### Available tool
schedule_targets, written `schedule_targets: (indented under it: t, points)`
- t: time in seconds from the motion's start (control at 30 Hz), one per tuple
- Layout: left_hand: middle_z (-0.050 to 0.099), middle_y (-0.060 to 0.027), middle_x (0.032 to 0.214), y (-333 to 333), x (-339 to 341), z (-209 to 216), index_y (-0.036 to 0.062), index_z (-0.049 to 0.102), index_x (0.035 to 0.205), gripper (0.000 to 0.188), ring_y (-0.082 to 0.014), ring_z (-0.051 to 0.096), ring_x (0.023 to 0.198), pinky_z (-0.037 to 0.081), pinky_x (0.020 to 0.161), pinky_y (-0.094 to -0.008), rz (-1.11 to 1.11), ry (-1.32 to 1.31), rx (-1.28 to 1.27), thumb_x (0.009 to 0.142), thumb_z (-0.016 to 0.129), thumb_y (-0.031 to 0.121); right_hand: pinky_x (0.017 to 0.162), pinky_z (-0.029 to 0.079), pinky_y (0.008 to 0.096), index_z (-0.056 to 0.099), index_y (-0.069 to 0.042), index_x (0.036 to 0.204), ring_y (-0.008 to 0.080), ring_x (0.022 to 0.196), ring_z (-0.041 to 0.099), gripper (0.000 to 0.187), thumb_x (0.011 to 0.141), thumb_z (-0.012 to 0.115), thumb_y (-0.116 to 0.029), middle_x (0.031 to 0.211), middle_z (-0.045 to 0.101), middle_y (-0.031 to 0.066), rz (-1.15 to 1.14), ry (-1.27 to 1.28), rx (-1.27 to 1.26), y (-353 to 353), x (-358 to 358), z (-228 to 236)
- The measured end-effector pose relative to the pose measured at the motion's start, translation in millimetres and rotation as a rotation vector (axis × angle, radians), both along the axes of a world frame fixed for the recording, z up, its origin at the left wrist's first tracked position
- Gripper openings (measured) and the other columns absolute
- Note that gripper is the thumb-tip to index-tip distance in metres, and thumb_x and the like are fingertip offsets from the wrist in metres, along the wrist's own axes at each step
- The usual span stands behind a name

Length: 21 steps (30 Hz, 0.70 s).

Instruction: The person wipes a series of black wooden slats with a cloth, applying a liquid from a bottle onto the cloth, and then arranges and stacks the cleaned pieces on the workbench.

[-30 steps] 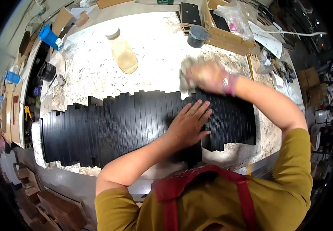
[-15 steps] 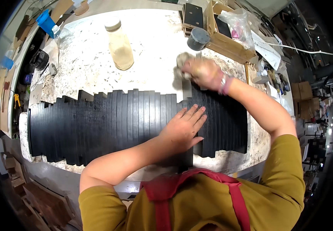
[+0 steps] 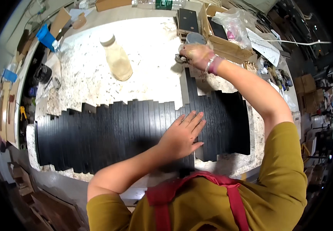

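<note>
My left hand [image 3: 182,133] lies flat on a long row of black strips [image 3: 116,134], its fingers spread and pointing away from me. The strips sit side by side, with uneven ends. Beyond one strip [image 3: 192,86] that sticks out farther than its neighbours, my right hand [image 3: 198,56] grips a crumpled, stained rag [image 3: 180,57]. Just behind that hand is a round dark cup [image 3: 195,38], partly covered by it. A bottle of cloudy beige liquid [image 3: 117,59] with a white cap stands to the left of the rag.
The white bench top [image 3: 78,57] is speckled with dark marks. At the back right are a stack of black panels [image 3: 188,21] and a cardboard box [image 3: 228,48] with plastic bags [image 3: 233,29]. A blue container [image 3: 45,37] is at the far left; a clear bottle [image 3: 147,4] lies behind.
My right hand has moved away from me with the rag, off the long strip and close to the cup. My left hand stays on the strips. The whole view has shifted slightly.
</note>
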<state>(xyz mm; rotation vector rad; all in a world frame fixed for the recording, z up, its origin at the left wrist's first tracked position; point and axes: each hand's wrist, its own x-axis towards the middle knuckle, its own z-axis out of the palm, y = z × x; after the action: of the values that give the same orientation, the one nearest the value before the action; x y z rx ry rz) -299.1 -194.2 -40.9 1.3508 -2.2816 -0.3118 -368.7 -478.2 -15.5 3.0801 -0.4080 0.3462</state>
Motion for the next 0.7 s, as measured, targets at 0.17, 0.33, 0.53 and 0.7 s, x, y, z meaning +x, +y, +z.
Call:
schedule_targets:
  t: [0.17, 0.33, 0.53, 0.7]
  points:
    - [0.042, -0.0143, 0.144, 7, 6, -2, 0.0048, 0.053, 0.13, 0.062, -0.0315, 0.041, 0.132, 0.038, 0.104, -0.0442, 0.013, -0.007, 0.06, 0.082, 0.067, 0.04, 0.065, 0.055, 0.0358, 0.065, -0.016, 0.099, 0.0239, 0.083, 0.065, 0.023, 0.077, 0.064, -0.01, 0.095, 0.065, 0.0053, 0.263, -0.067, 0.099, 86, -17, 7]
    - [0.038, -0.0097, 0.147, 1, -5, 6, 0.0088, 0.05, 0.133, 0.062, -0.0304, 0.036, 0.135, 0.034, 0.107, -0.0443, 0.015, -0.081, 0.033, 0.082, 0.067, 0.04, 0.078, 0.053, 0.0383, 0.065, -0.014, 0.098, 0.027, 0.089, 0.066, 0.016, 0.084, 0.058, -0.013, 0.097, 0.066, 0.0077, -0.193, 0.0, 0.013, 4, 4, 5]
    - [0.042, -0.0114, 0.145, -6, 3, 10, 0.0084, 0.053, 0.131, 0.053, -0.0312, 0.042, 0.132, 0.037, 0.105, -0.0461, -0.003, -0.043, 0.131, 0.082, 0.068, 0.025, 0.086, 0.051, 0.0377, 0.063, -0.013, 0.105, 0.0271, 0.097, 0.063, 0.028, 0.077, 0.067, -0.006, 0.103, 0.064, 0.0097, -0.182, -0.417, -0.207, 36, -95, 86]
    - [0.061, -0.0207, 0.119, -82, 36, 34, -0.0004, 0.057, 0.12, 0.033, -0.0377, 0.057, 0.112, 0.045, 0.097, -0.041, 0.222, 0.298, -0.063, 0.088, 0.058, 0.009, 0.097, 0.046, 0.0359, 0.055, -0.012, 0.126, 0.0303, 0.116, 0.056, 0.047, 0.081, 0.068, -0.012, 0.132, 0.055, 0.0126, -0.881, -0.176, -0.083, 53, -267, 75]
